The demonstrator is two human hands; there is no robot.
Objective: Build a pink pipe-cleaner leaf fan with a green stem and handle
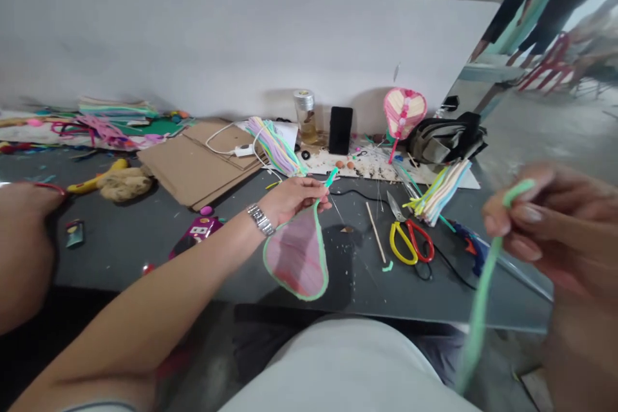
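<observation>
My left hand (303, 199), with a metal watch at the wrist, is closed on the narrow green end of a teardrop-shaped pink mesh piece (295, 254). Light green fuzzy trim runs round the piece's edge, and its wide end hangs down over the table's front. Out to the right and raised, my right hand (555, 225) pinches a light green pipe cleaner (485, 290) between thumb and fingers. Its lower part is blurred and drops out of view. Scissors (410, 238) with one yellow and one red handle lie between the hands, beside a thin wooden stick (375, 232).
Pipe cleaner bundles (277, 145) (441, 193), cardboard sheets (193, 161), a phone (340, 130), a jar (306, 117) and a pink heart-shaped piece (404, 114) stand or lie towards the white partition (217, 45). A glue gun (470, 244) rests at right. Another person's arm (24, 251) reaches in at left.
</observation>
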